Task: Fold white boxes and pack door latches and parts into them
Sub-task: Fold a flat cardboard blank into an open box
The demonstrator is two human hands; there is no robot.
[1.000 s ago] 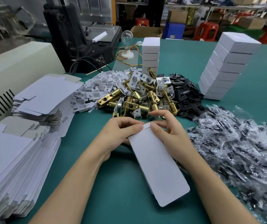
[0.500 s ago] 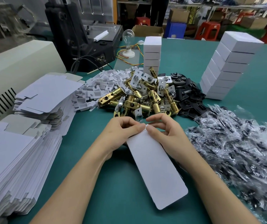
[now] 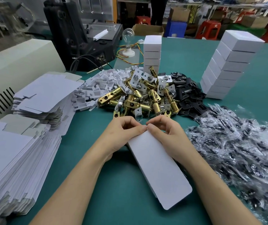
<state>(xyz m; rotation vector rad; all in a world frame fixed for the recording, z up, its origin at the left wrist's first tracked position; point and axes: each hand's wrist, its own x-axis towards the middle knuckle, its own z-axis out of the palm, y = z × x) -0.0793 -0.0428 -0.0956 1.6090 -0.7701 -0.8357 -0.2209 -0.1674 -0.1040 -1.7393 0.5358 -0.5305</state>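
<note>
Head view: my only camera. I place everything against the latch heap (image 3: pixel 139 98).

Change: a second ago a small end tab stood up between the thumbs at the far end of the white box (image 3: pixel 159 168). Half a second ago it sat lower. Now I see no tab, and the thumb tips (image 3: pixel 142 128) meet over that edge.

Meaning: I judge the far-end flap is being tucked home. Nothing has been loaded that I can see, so packing is still to come.

Left hand (image 3: pixel 123 133): just on my side of the heap. Fingers are curled under and the thumb presses the box's far-left corner, so the hand is pinching the box end.

Right hand (image 3: pixel 167 133): mirrors the left at the far-right corner, fingers curled and thumb on the edge.

Box position: on the green table (image 3: pixel 113 192), its far end close to the heap's near edge. Its length runs toward me and slants right.

Box look: plain white, unprinted, long and narrow, with a smooth top panel. The near end has rounded corners, and I cannot tell whether that end is closed.

Supplies: flat blanks (image 3: pixel 8 159) lie well left of the heap. White inserts (image 3: pixel 100 83) touch its left side and black plates (image 3: pixel 187 91) touch its right. Bagged parts (image 3: pixel 243 151) sit right of the heap and nearer me. Finished boxes (image 3: pixel 227 62) are stacked to its far right, with a shorter stack just behind it.
</note>
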